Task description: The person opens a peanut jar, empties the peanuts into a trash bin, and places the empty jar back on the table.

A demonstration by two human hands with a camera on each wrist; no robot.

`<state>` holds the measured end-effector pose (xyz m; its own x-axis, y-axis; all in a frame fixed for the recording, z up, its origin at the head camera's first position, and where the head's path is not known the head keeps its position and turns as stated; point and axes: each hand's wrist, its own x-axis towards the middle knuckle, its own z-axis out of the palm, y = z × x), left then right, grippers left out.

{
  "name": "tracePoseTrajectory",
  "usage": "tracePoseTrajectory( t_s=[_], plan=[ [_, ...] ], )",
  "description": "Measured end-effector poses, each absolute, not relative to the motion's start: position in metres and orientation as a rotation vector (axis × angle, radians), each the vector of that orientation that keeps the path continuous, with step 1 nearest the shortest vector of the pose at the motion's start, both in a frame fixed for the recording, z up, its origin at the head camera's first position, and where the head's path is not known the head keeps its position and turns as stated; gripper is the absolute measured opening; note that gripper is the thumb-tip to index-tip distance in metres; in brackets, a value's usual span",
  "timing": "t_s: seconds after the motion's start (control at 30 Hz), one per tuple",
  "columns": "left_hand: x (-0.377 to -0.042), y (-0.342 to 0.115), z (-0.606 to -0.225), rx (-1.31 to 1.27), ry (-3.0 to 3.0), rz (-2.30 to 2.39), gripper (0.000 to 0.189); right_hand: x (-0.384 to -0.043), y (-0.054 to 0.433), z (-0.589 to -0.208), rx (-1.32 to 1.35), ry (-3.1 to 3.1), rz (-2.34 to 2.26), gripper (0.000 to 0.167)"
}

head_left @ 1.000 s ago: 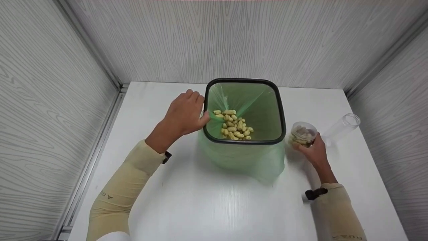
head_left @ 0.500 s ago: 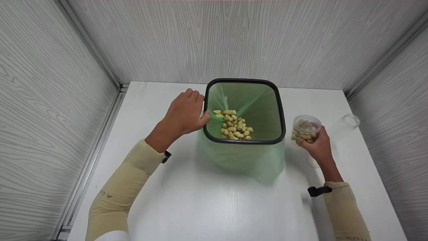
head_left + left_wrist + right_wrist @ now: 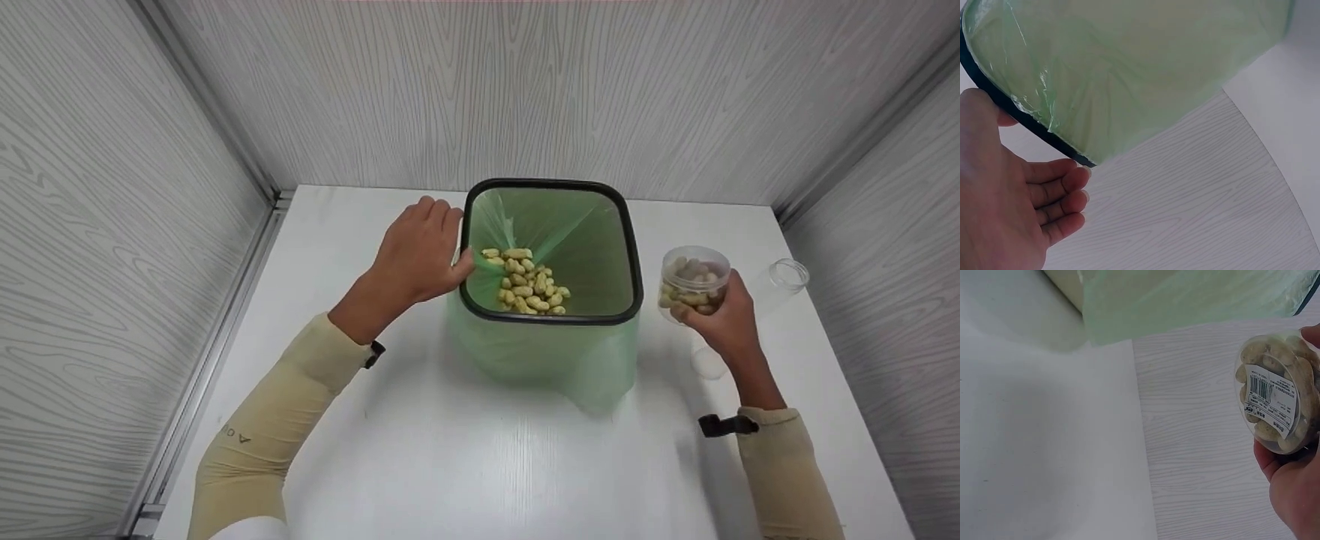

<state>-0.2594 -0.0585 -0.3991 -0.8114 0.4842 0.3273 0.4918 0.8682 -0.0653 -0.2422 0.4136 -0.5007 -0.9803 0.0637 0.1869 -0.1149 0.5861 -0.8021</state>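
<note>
A trash bin [image 3: 634, 296] with a black rim and a green bag over it stands at the table's middle. Several unshelled peanuts [image 3: 536, 289] lie inside. My left hand [image 3: 420, 251] grips the rim's left side, thumb over the edge; in the left wrist view its fingertips [image 3: 1075, 177] are at the black rim. To the right of the bin, my right hand [image 3: 727, 319] holds a clear plastic jar [image 3: 695, 281] of peanuts, raised off the table. In the right wrist view the jar's base [image 3: 1272, 396] shows a barcode label, with thumb and fingers round its side.
A clear tall jar [image 3: 787, 276] stands behind the right hand, partly hidden by it. Near the right wrist a round clear disc [image 3: 709, 362] lies on the white table [image 3: 487, 457]. Wood-grain panels [image 3: 450, 90] enclose the back and sides.
The right hand has lifted the jar of peanuts from the table and shifted it slightly right, uncovering the clear disc. The left hand has stayed at the bin's rim.
</note>
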Motion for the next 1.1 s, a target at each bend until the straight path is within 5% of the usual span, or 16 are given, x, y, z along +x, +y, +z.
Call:
tracePoseTrajectory(
  t_s=[1.1],
  plan=[
    [-0.248,-0.037,-0.374,-0.869,-2.534,-0.059,0.051,-0.217,0.385,-0.425,0.361,-2.367,1.269,0.073]
  ],
)
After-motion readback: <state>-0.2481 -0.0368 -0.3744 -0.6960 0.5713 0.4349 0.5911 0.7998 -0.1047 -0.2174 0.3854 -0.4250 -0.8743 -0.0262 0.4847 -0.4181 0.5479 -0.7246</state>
